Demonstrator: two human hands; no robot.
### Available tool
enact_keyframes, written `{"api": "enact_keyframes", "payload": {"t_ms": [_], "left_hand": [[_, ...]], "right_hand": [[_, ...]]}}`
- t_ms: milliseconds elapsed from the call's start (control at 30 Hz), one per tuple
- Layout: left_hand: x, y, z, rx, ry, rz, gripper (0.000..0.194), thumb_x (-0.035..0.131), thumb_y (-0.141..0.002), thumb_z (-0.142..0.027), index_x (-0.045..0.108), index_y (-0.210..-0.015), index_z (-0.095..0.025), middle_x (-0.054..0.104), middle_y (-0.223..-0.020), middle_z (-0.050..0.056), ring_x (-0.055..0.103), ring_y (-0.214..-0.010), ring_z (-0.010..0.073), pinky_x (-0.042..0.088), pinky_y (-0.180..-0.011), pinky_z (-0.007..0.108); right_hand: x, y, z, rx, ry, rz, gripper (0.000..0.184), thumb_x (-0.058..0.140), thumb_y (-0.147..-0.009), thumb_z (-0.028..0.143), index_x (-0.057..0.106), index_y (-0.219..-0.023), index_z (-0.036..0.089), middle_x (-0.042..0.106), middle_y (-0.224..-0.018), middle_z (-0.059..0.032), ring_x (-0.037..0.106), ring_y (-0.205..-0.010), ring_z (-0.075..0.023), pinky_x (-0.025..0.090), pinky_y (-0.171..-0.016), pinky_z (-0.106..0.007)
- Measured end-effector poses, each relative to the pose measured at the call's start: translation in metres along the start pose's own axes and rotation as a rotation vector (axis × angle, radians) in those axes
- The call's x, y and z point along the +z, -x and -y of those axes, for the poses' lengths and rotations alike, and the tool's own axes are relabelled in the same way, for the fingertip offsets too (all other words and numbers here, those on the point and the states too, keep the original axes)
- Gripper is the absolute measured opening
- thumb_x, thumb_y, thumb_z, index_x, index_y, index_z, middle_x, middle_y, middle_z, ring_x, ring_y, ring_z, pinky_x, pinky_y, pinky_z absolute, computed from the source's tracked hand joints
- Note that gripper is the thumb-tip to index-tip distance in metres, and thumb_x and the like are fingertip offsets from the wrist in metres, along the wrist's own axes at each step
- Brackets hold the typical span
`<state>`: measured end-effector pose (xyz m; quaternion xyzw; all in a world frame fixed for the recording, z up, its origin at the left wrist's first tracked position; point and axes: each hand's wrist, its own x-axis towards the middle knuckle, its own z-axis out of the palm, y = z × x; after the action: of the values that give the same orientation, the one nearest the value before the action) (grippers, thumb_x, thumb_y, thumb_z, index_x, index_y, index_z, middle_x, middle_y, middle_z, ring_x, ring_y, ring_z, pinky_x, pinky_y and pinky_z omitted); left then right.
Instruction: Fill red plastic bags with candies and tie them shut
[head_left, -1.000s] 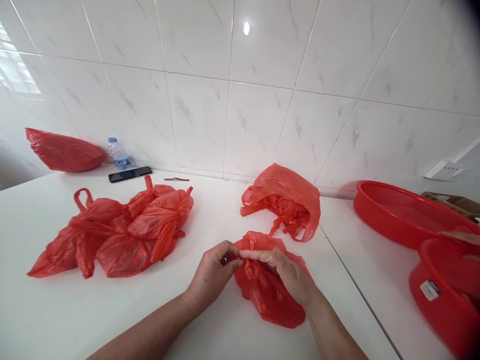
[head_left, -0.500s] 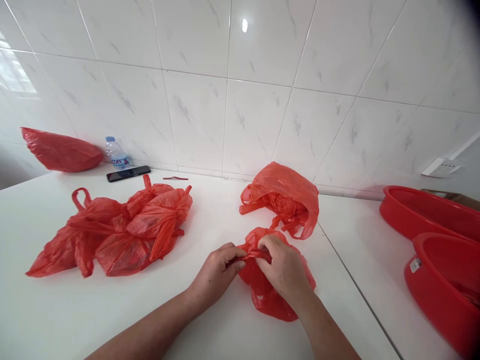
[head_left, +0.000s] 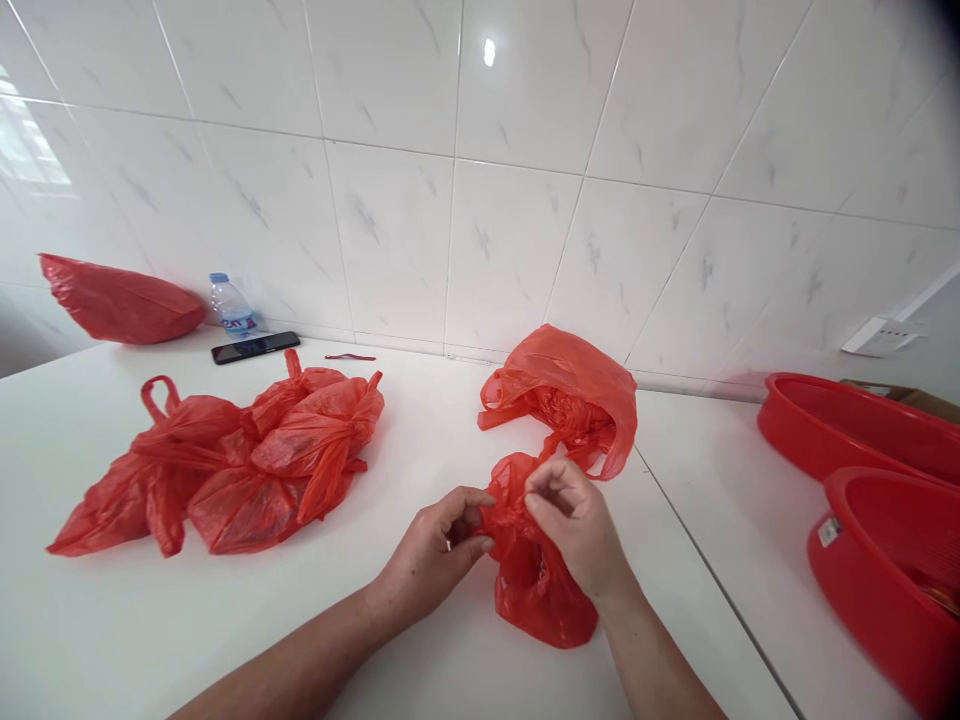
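A small red plastic bag (head_left: 536,590) lies on the white counter (head_left: 420,660) in front of me. My left hand (head_left: 435,555) pinches its bunched top from the left. My right hand (head_left: 574,525) is closed on the bag's twisted handles from the right, lifted slightly above the bag. Just behind them sits an open red bag (head_left: 577,390) with more crumpled red plastic inside.
A pile of several tied red bags (head_left: 232,465) lies to the left. Against the tiled wall are another red bag (head_left: 120,305), a water bottle (head_left: 231,308) and a black phone (head_left: 255,347). Two red plastic baskets (head_left: 862,430) stand at the right edge.
The bag has been gathered tighter and stands more upright. My right hand has risen and pulled the handles up; my left hand has shifted slightly right and closed on the bag's neck.
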<state>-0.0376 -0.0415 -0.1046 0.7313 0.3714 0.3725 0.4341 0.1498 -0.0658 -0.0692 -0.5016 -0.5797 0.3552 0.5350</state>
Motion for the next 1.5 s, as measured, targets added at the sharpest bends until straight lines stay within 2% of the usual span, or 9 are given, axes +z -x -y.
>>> {"api": "enact_keyframes", "payload": {"t_ms": [133, 233, 567, 800, 967, 1100, 1200, 1333, 1500], "left_hand": [[-0.004, 0.0, -0.011, -0.053, 0.076, 0.173, 0.009, 0.057, -0.075, -0.011, 0.061, -0.08, -0.018, 0.057, -0.069, -0.004, 0.044, -0.06, 0.0084, 0.037, -0.057, 0.02], [-0.01, -0.002, -0.017, -0.112, 0.107, 0.331, 0.009, 0.058, -0.073, -0.011, 0.065, -0.074, -0.016, 0.058, -0.069, -0.003, 0.046, -0.062, 0.0082, 0.037, -0.058, 0.02], [-0.04, -0.003, -0.003, -0.319, 0.173, 0.774, 0.019, 0.077, -0.064, -0.028, 0.072, -0.08, -0.019, 0.065, -0.071, -0.002, 0.059, -0.067, 0.0123, 0.046, -0.065, 0.023], [-0.009, -0.001, -0.004, 0.039, -0.075, 0.144, 0.041, 0.073, -0.07, -0.029, 0.061, -0.109, -0.022, 0.059, -0.109, 0.006, 0.057, -0.092, 0.018, 0.049, -0.08, 0.03], [0.013, 0.005, 0.008, 0.257, -0.291, 0.221, 0.109, 0.086, -0.047, -0.03, 0.033, -0.142, -0.023, 0.026, -0.148, 0.017, 0.032, -0.131, 0.0364, 0.036, -0.103, 0.048], [0.015, 0.004, 0.004, 0.29, -0.44, 0.278, 0.067, 0.072, -0.059, -0.012, 0.055, -0.123, -0.024, 0.054, -0.128, 0.011, 0.053, -0.109, 0.0297, 0.045, -0.092, 0.041], [0.001, -0.001, -0.008, 0.246, -0.476, 0.172, 0.032, 0.047, -0.064, 0.002, 0.064, -0.079, -0.02, 0.064, -0.079, 0.001, 0.059, -0.074, 0.0161, 0.047, -0.07, 0.026], [-0.042, -0.005, -0.029, 0.124, -0.405, -0.147, 0.026, 0.044, -0.064, -0.002, 0.061, -0.074, -0.019, 0.062, -0.071, -0.002, 0.058, -0.066, 0.0127, 0.044, -0.059, 0.02], [-0.119, 0.005, -0.053, -0.051, -0.602, -0.929, 0.024, 0.057, -0.069, -0.019, 0.063, -0.092, -0.02, 0.056, -0.067, -0.007, 0.053, -0.063, 0.0117, 0.042, -0.058, 0.019]], "right_hand": [[-0.027, -0.009, -0.007, -0.13, 0.118, -0.605, 0.013, 0.062, -0.076, 0.03, 0.056, -0.082, 0.021, 0.06, -0.083, -0.0006, 0.057, -0.076, -0.0144, 0.046, -0.07, -0.028], [-0.047, -0.016, -0.014, -0.11, 0.271, -0.841, 0.011, 0.059, -0.074, 0.03, 0.056, -0.078, 0.02, 0.06, -0.079, -0.0006, 0.055, -0.072, -0.0151, 0.045, -0.068, -0.029], [-0.044, -0.02, -0.03, 0.044, 0.377, -0.731, 0.011, 0.056, -0.074, 0.028, 0.059, -0.082, 0.021, 0.064, -0.08, -0.0015, 0.058, -0.071, -0.0168, 0.044, -0.067, -0.03], [-0.033, -0.026, -0.054, 0.173, 0.336, -0.477, 0.039, 0.05, -0.079, 0.056, 0.063, -0.089, 0.02, 0.064, -0.078, -0.0028, 0.055, -0.062, -0.0169, 0.043, -0.057, -0.028], [-0.005, -0.023, -0.061, 0.124, 0.185, -0.119, 0.035, 0.052, -0.078, 0.053, 0.061, -0.073, 0.02, 0.063, -0.073, -0.0017, 0.056, -0.069, -0.0187, 0.044, -0.063, -0.029], [0.01, -0.015, -0.057, 0.142, 0.078, 0.066, 0.032, 0.049, -0.082, 0.05, 0.058, -0.073, 0.021, 0.057, -0.062, 0.0029, 0.051, -0.058, -0.015, 0.041, -0.054, -0.026], [0.007, -0.013, -0.057, 0.07, 0.211, -0.108, 0.028, 0.047, -0.084, 0.046, 0.058, -0.076, 0.022, 0.057, -0.065, 0.0023, 0.051, -0.06, -0.015, 0.042, -0.055, -0.026], [-0.006, -0.018, -0.067, 0.027, 0.442, -0.325, 0.021, 0.044, -0.084, 0.038, 0.058, -0.081, 0.023, 0.063, -0.085, -0.0017, 0.057, -0.071, -0.017, 0.047, -0.065, -0.03], [-0.007, -0.031, -0.08, -0.02, 0.536, -0.405, 0.019, 0.041, -0.082, 0.025, 0.058, -0.092, 0.022, 0.058, -0.104, -0.0067, 0.059, -0.089, -0.0197, 0.049, -0.076, -0.034]]}}
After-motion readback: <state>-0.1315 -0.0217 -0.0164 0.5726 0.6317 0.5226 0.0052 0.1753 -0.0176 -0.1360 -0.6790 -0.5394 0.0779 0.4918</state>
